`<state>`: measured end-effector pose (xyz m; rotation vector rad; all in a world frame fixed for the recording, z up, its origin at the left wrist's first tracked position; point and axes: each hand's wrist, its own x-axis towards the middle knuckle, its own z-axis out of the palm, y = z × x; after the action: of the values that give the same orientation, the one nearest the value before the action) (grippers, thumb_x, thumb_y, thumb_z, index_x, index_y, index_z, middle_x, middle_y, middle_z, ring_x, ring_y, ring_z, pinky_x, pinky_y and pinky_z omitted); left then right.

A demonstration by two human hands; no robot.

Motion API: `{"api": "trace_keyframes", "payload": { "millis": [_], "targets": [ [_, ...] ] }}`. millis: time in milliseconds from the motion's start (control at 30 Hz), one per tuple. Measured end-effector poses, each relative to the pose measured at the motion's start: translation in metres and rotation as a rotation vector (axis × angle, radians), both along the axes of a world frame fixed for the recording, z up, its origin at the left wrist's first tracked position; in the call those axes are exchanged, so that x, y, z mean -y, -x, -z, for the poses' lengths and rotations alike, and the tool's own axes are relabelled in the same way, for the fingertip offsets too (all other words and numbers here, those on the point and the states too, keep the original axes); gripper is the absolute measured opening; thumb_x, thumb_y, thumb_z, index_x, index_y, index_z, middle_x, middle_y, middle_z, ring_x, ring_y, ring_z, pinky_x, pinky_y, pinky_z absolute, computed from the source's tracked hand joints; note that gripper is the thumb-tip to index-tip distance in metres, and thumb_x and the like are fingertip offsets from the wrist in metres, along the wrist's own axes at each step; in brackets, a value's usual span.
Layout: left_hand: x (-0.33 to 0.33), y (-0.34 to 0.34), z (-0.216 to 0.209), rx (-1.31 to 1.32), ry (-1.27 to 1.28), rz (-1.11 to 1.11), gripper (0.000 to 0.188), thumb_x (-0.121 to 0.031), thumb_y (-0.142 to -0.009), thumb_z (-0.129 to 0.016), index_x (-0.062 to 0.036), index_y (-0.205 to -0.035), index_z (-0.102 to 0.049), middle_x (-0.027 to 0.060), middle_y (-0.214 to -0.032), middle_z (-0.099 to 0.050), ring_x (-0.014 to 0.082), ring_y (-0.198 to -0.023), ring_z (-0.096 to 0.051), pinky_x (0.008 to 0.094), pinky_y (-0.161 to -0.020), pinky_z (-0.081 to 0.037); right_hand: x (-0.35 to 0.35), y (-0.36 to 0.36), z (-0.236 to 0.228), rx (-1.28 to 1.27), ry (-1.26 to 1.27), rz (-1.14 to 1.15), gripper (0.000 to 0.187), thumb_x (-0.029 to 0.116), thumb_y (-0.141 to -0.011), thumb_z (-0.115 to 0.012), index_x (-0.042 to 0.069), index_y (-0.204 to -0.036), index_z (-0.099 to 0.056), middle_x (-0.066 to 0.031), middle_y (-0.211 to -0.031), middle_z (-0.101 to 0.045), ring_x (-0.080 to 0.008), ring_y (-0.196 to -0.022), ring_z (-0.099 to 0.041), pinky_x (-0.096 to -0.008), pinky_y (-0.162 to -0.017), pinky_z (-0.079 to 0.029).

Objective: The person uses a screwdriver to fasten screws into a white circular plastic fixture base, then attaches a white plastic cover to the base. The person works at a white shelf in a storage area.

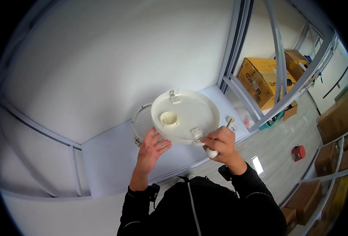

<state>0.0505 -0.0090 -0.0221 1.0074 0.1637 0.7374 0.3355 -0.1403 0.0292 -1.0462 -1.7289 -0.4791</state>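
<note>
A round white lamp base (193, 110) is tilted up above the table, its hollow inside showing. It carries a cream lamp socket (168, 118) and metal clips at its rim. My left hand (149, 151) is open at the base's lower left edge, fingers apart; whether the fingertips touch it I cannot tell. My right hand (223, 144) is closed around a screwdriver (212, 153), whose white handle end shows below the fist and metal shaft above. Fingers of that hand also grip the base's rim by the lower clip. Partly behind the base lies a round, textured lamp cover (141, 122).
Small cream parts (231, 122) lie at the right end of the white table (115, 165). Grey frame posts (234, 47) border the table. Beyond stand a yellow carton (262, 80), a red stool (298, 153) and shelves with brown boxes (306, 200).
</note>
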Motion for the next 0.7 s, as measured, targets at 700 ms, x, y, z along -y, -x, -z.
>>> {"api": "trace_keyframes", "payload": {
  "millis": [700],
  "targets": [
    [0.040, -0.103, 0.030, -0.410, 0.270, -0.064, 0.075, 0.009, -0.089, -0.058, -0.0096, -0.157, -0.031, 0.0197, -0.150, -0.052, 0.0357, -0.130, -0.066, 0.0539, -0.100, -0.064, 0.075, -0.043, 0.014, -0.212, 0.161, 0.192, 0.035, -0.002, -0.067, -0.078, 0.008, -0.099, -0.073, -0.0100, -0.096, -0.071, -0.0284, -0.080, -0.067, -0.0361, -0.066, -0.051]
  ]
}}
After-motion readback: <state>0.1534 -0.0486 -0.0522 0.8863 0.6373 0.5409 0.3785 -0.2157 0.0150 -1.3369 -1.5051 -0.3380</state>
